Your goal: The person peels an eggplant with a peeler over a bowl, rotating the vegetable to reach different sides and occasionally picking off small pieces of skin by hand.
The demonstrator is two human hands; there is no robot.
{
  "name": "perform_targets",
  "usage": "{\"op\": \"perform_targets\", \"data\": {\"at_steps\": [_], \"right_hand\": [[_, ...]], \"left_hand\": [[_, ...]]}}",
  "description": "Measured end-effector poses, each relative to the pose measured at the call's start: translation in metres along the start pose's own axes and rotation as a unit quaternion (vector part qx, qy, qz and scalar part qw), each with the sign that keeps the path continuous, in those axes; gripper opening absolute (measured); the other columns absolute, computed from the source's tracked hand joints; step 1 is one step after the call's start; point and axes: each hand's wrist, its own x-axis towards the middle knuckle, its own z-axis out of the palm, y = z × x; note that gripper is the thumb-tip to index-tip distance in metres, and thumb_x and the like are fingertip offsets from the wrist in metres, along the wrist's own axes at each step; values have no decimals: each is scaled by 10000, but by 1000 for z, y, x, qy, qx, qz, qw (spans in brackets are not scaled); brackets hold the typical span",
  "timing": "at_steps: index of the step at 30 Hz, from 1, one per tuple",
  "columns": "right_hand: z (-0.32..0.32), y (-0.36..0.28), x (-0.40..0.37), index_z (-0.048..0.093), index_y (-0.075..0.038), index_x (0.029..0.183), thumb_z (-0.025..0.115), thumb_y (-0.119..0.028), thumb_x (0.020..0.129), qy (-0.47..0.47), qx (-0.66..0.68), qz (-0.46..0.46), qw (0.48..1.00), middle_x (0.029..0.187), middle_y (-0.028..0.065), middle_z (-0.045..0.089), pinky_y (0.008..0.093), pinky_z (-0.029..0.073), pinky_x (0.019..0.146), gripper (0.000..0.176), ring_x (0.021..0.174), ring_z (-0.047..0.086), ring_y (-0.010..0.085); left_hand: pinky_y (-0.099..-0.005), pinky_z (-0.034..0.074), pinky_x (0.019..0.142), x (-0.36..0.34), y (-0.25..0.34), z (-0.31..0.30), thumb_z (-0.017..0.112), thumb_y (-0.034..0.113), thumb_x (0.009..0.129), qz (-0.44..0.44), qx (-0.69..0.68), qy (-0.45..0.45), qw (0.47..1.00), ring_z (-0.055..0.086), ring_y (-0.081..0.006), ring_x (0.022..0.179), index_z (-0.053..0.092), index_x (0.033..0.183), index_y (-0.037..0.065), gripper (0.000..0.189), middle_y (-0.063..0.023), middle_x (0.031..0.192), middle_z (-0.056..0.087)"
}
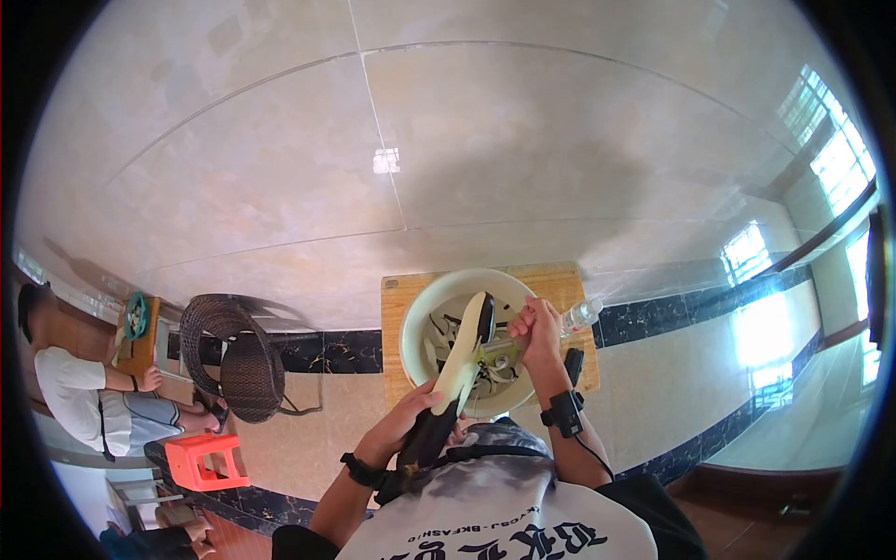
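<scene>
My left hand (407,419) is wrapped round the lower part of a long eggplant (459,365), which slants up over a white basin (411,327). Pale flesh shows along much of the eggplant; dark skin remains at its lower end and on a strip near the tip. Closed round the handle of a peeler (498,348), my right hand (537,329) is just right of the eggplant, above the basin. Dark and pale peelings (441,329) lie inside the basin.
The basin stands on a wooden table (397,294) against a tiled wall. A clear bottle (581,316) and a dark object (574,362) are on its right side. To the left are a wicker chair (250,378), a red stool (205,462) and a seated person (84,397).
</scene>
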Motion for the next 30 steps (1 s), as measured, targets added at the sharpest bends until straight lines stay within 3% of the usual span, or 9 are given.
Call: {"op": "perform_targets", "data": {"at_steps": [5,8,11,30], "right_hand": [[10,-3,-5,469,-102,750,629,-115,953,-10,12,0,1000,602,-2,396,351,418,477,260,490,425,152],[11,-5,-4,464,-109,748,634,-119,947,-11,26,-8,1000,603,-6,392,344,402,470,262,481,414,147],[13,-4,-1,465,-115,755,647,-123,931,-20,40,-14,999,607,-12,391,332,379,457,253,465,397,134],[23,-13,6,459,-90,743,609,-64,966,-4,-21,-80,997,592,15,437,358,450,413,270,456,458,154]], "left_hand": [[-350,622,674,5,-10,-7,534,294,1053,30,-6,0,1000,696,-228,755,387,1466,51,501,-159,984,644],[-334,607,648,4,-7,-2,542,267,1057,5,-31,-3,1000,681,-210,721,402,1457,70,468,-145,943,642],[-324,587,625,4,-3,2,595,373,1025,-6,24,6,1000,659,-202,706,393,1477,76,578,-125,961,631],[-290,566,563,-8,15,21,624,334,993,-1,72,-39,997,644,-177,671,361,1534,57,662,-96,935,618]]}}
